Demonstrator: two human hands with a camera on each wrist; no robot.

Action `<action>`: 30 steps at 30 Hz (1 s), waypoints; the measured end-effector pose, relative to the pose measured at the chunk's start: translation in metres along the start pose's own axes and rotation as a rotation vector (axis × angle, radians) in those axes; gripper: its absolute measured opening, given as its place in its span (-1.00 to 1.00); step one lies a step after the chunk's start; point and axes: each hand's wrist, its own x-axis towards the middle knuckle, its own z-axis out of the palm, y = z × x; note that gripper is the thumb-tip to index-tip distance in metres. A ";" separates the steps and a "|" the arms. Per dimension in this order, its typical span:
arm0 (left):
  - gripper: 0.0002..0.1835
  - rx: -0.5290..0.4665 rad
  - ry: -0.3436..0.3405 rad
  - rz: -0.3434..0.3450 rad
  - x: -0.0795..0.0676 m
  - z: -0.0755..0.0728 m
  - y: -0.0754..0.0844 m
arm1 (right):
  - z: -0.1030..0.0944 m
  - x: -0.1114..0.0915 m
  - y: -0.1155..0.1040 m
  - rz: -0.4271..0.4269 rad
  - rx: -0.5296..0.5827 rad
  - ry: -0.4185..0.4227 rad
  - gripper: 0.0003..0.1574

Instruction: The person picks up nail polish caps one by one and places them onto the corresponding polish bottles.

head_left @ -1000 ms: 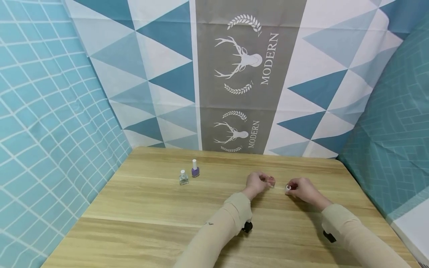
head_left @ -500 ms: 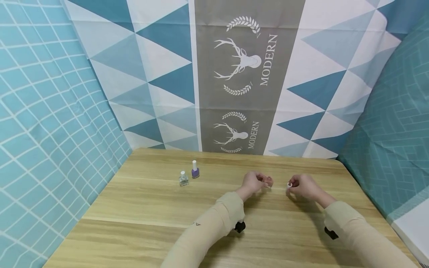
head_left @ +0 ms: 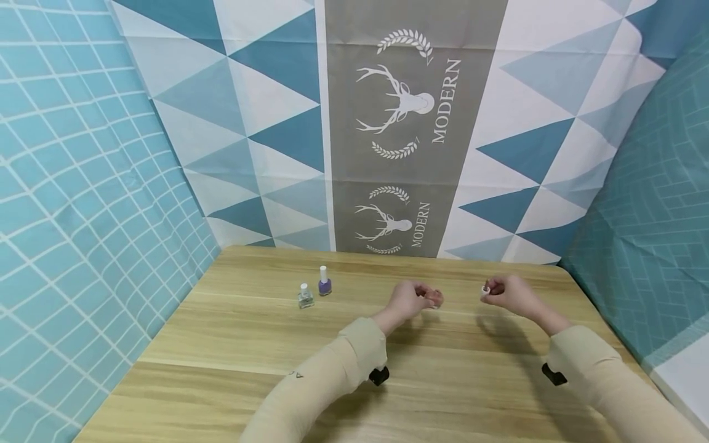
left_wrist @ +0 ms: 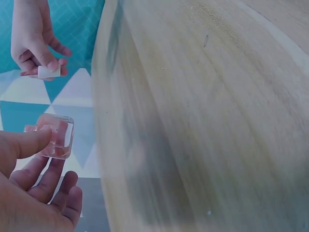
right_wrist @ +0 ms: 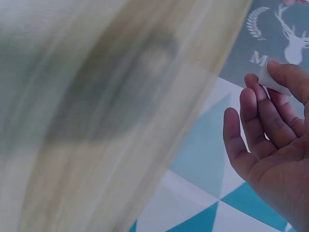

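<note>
In the head view my left hand [head_left: 408, 299] pinches a small clear nail polish bottle [head_left: 436, 298] with pinkish contents. The left wrist view shows that bottle [left_wrist: 60, 137] tilted on its side between thumb and fingers, its neck toward the left. To its right, and apart from it, my right hand [head_left: 512, 294] pinches a white nail polish cap [head_left: 485, 291] above the table. Beside the cap [left_wrist: 49, 72] in the left wrist view a thin reddish piece sticks out, possibly the brush. Fingers partly cover the cap [right_wrist: 274, 82] in the right wrist view.
A clear nail polish bottle [head_left: 305, 298] and a purple one [head_left: 324, 284], both white-capped, stand upright at the back left of the wooden table [head_left: 232, 344]. A patterned cloth [head_left: 282, 203] hangs behind the back edge, with blue-green cloths at both sides.
My left hand has drawn leftward with the bottle. My right hand has risen and moved slightly right and back with the cap, so the gap between the hands is wider.
</note>
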 end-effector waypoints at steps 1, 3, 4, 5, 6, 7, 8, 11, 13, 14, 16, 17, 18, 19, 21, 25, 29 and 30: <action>-0.84 -0.001 -0.001 0.005 -0.001 -0.002 0.001 | -0.003 0.000 -0.002 0.001 -0.001 0.004 -0.80; -0.85 0.007 -0.006 0.012 -0.003 -0.007 0.003 | -0.008 -0.001 -0.006 0.004 0.006 0.009 -0.78; -0.85 0.012 -0.010 0.017 -0.005 -0.009 0.004 | -0.011 -0.001 -0.007 0.008 0.005 0.015 -0.77; -0.85 0.013 -0.012 0.019 -0.006 -0.012 0.004 | -0.013 -0.002 -0.009 0.009 0.004 0.016 -0.75; -0.85 0.018 -0.014 0.021 -0.007 -0.014 0.004 | -0.015 -0.002 -0.011 0.013 0.003 0.020 -0.74; -0.85 0.019 -0.017 0.016 -0.008 -0.017 0.004 | -0.017 -0.002 -0.012 0.013 0.001 0.021 -0.72; -0.85 0.024 -0.018 0.015 -0.009 -0.019 0.004 | -0.018 -0.003 -0.014 0.013 -0.005 0.019 -0.71; -0.84 0.027 -0.018 0.022 -0.012 -0.027 0.002 | -0.024 -0.004 -0.020 0.014 -0.003 0.017 -0.68; -0.83 0.030 -0.013 0.034 -0.014 -0.033 0.003 | -0.028 -0.004 -0.025 0.021 0.001 0.020 -0.68; -0.82 0.032 -0.010 0.042 -0.014 -0.036 0.003 | -0.030 -0.005 -0.027 0.021 0.005 0.023 -0.67; -0.81 0.034 -0.001 0.058 -0.016 -0.041 0.004 | -0.034 -0.005 -0.033 0.026 0.006 0.037 -0.67; -0.80 0.039 0.004 0.061 -0.017 -0.044 0.004 | -0.036 -0.006 -0.035 0.025 0.001 0.046 -0.66; -0.80 0.044 0.006 0.068 -0.018 -0.047 0.004 | -0.037 -0.006 -0.038 0.024 -0.006 0.055 -0.65; -0.80 0.048 0.007 0.073 -0.019 -0.049 0.004 | -0.039 -0.006 -0.040 0.018 -0.009 0.062 -0.64; -0.78 0.065 0.008 0.084 -0.022 -0.053 0.004 | -0.042 -0.007 -0.045 0.004 -0.024 0.085 -0.62; -0.76 0.089 0.007 0.122 -0.028 -0.063 0.004 | -0.047 -0.010 -0.056 -0.036 -0.042 0.128 -0.62; -0.74 0.107 0.015 0.145 -0.036 -0.073 0.007 | -0.052 -0.014 -0.067 -0.042 -0.041 0.174 -0.62; -0.73 0.106 0.017 0.150 -0.038 -0.076 0.009 | -0.054 -0.016 -0.069 -0.037 -0.034 0.182 -0.61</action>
